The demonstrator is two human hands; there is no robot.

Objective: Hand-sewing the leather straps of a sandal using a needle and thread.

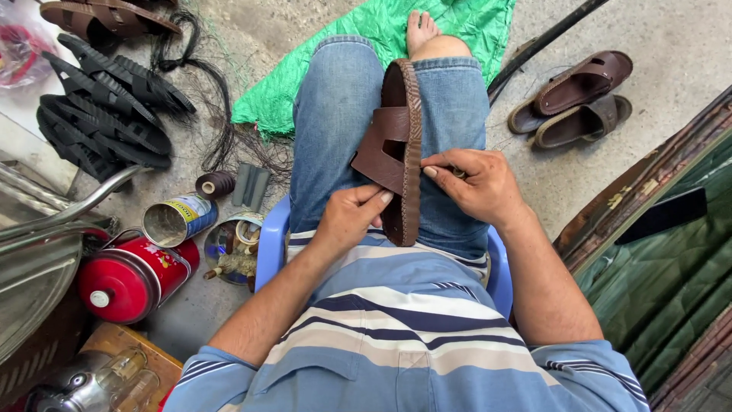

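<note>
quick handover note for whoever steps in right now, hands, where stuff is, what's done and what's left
Left hand: gripping the strap side of the brown sandal, which stands on edge on the lap.
Right hand: fingertips pinched at the sandal's sole edge; something small sits between the fingers, too small to tell what.
Things: thread spool and open tins on the floor to the left, a stack of black soles beyond them, a finished-looking brown pair to the right.
Done: stitching shows along the visible sole edge.
Left: cannot tell how much of the edge remains; the far side is hidden.
</note>
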